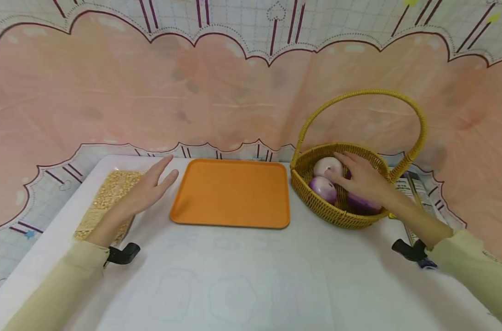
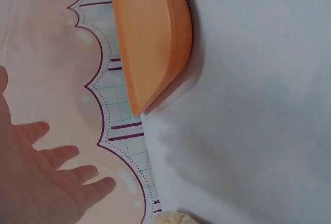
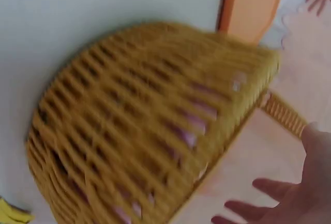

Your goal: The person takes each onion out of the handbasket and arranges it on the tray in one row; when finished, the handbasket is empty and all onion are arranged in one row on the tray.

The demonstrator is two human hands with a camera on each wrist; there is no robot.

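Note:
In the head view my right hand (image 1: 360, 179) reaches over a yellow woven basket (image 1: 337, 216) with a tall arched handle (image 1: 362, 93). Under and beside its spread fingers lie a whitish onion (image 1: 327, 166), a purple-and-white onion (image 1: 323, 189) and a darker purple vegetable (image 1: 362, 204), partly covered by the hand. The right wrist view shows that hand (image 3: 289, 198) above the basket's rim, fingers extended and holding nothing. My left hand (image 1: 146, 191) hovers between a clear bag of pale yellow kernels (image 1: 114, 191) and an orange tray (image 1: 234, 193); its fingers are straight and grip nothing.
The bare orange tray lies flat at the middle back of the white table (image 1: 242, 276). Printed packets (image 1: 418, 188) lie to the right of the basket, partly behind my right forearm. A patterned curtain (image 1: 234, 101) hangs behind the table.

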